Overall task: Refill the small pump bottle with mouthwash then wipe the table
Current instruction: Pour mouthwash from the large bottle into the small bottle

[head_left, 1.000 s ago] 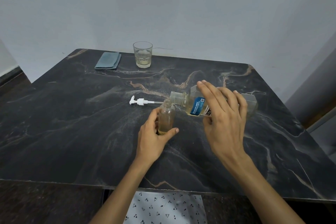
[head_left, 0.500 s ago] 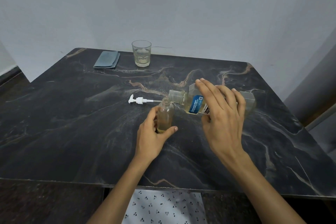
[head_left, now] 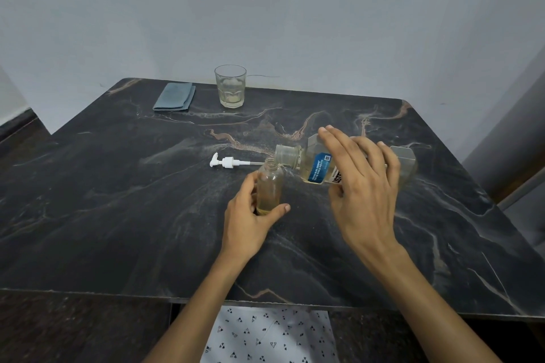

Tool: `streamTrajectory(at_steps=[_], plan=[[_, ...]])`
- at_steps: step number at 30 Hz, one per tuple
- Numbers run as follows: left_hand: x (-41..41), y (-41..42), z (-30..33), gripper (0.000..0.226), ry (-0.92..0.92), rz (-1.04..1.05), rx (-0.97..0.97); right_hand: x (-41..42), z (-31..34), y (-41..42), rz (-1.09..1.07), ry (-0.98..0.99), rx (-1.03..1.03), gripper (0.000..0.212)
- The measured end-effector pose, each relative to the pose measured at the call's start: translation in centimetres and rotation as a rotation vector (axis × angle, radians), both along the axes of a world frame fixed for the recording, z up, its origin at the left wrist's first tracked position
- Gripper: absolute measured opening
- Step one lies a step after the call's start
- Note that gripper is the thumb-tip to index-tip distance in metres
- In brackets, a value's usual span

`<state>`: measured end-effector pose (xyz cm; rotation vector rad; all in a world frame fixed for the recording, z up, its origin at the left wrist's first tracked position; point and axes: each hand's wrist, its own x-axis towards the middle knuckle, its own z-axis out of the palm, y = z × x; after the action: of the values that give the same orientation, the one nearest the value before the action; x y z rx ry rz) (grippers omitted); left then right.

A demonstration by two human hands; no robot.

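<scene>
The small clear bottle (head_left: 269,186) stands upright on the dark marble table (head_left: 118,215) with a little yellowish liquid at its bottom. My left hand (head_left: 249,221) grips its lower half. My right hand (head_left: 362,191) holds the large mouthwash bottle (head_left: 315,166) tipped on its side, its open neck right over the small bottle's mouth. The white pump head (head_left: 225,161) lies on the table just left of the two bottles.
A folded grey-blue cloth (head_left: 175,96) lies at the table's far left. A drinking glass (head_left: 230,86) with a little pale liquid stands beside it near the wall. The table's front edge runs just above my lap.
The mouthwash bottle has stayed tipped over the small bottle's mouth, with both hands holding nearly still. The view has shifted slightly.
</scene>
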<state>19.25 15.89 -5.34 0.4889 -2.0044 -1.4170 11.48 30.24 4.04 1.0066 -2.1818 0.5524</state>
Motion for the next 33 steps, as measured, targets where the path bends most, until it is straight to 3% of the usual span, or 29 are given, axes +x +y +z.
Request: streamTrajectory(at_steps=[33], plan=[[0.06, 0.05, 0.08, 0.059, 0.006, -0.005, 0.013, 0.08, 0.18, 0.02, 0.007, -0.011, 0.006, 0.087]])
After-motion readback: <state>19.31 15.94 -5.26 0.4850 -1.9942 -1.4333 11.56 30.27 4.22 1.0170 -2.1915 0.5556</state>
